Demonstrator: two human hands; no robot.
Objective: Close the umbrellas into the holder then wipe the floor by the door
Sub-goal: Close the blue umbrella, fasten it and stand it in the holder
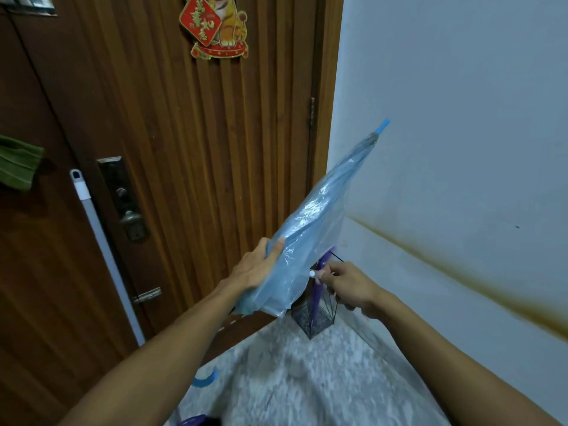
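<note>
1. The fingers [274, 248] of the left hand [255, 269] are curled round the lower folds of the blue umbrella [310, 232], thumb on top, closed firmly on the canopy. The right hand [347, 287] pinches something small at the canopy's edge, near a white rib tip [312, 273], fingers drawn together; whether it is a strap or a rib end I cannot tell.

2. The blue umbrella is folded and held in the air between both hands, slanting up toward 1 o'clock, its blue tip [384, 123] highest. The canopy is thin, glossy and loose, so I judge it light, soft and slippery. Its ribs look thin and likely to bend. The firmest hold would be round the gathered folds over the shaft, or on the handle, which is hidden here.

3. Just beyond the hands, at about 12 o'clock, stands the wire holder [316, 318] on the floor, with a purple umbrella [319, 281] upright in it.

4. The floor [322, 379] is pale and speckled. A blue curved piece [206, 379] lies on it at 9 o'clock.

5. Further off, a mop handle [101, 241] leans against the brown wooden door [199, 133] at 10 o'clock. A red ornament [215, 26] hangs at 11 o'clock. The white wall [461, 118] at 2 o'clock bears a brown stain [461, 272].
</note>
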